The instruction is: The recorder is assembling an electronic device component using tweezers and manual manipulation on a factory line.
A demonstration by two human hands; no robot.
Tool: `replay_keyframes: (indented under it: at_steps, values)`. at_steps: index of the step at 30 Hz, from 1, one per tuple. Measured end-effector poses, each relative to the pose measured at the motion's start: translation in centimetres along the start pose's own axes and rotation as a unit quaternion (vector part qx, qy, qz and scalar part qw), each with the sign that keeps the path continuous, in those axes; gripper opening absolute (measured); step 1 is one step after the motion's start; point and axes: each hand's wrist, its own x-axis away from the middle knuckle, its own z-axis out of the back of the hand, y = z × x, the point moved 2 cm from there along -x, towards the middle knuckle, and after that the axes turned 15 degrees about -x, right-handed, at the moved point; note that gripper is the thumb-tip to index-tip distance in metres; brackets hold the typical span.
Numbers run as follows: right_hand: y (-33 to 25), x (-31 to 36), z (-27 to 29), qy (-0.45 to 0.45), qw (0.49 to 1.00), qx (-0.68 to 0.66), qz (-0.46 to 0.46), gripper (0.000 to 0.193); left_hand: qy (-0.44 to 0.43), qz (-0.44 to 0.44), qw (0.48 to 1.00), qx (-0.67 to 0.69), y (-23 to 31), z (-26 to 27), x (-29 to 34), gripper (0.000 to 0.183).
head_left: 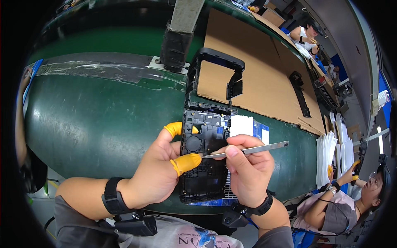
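A long black plastic frame with an open loop at its far end is held up over the green table. My left hand, with yellow finger cots on thumb and forefinger, grips its left edge; the thumb presses on the front face. In my right hand is a pair of metal tweezers, pinched between thumb and fingers. Their tips point left and meet the frame beside my left thumb. Whether the tips hold a small part, I cannot tell.
A cardboard sheet with a black plastic part covers the far right of the green table. A metal post rises behind the frame. White sheets stand at the right edge, near a seated co-worker.
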Motion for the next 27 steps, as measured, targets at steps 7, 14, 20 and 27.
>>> replay_keyframes:
  at_steps: [7,14,20,27]
  values:
    - [-2.0,-0.8,0.3,0.033,0.998,-0.043,-0.02,0.015,0.024,-0.037,0.999,-0.024,0.2,-0.2,-0.2,0.045]
    - [-5.8,-4.1,3.0,0.045,0.988,-0.119,0.085,0.015,-0.034,-0.002,0.997,0.073,2.1,-0.4,0.4,0.041]
    - [-7.1,-4.6,10.8,0.141,0.975,-0.127,0.114,0.012,0.037,0.002,0.996,-0.078,6.3,1.6,3.2,0.043]
    - [-5.7,-4.5,11.0,0.122,0.974,-0.181,0.068,0.009,0.204,-0.188,0.954,-0.117,12.4,14.5,0.6,0.03]
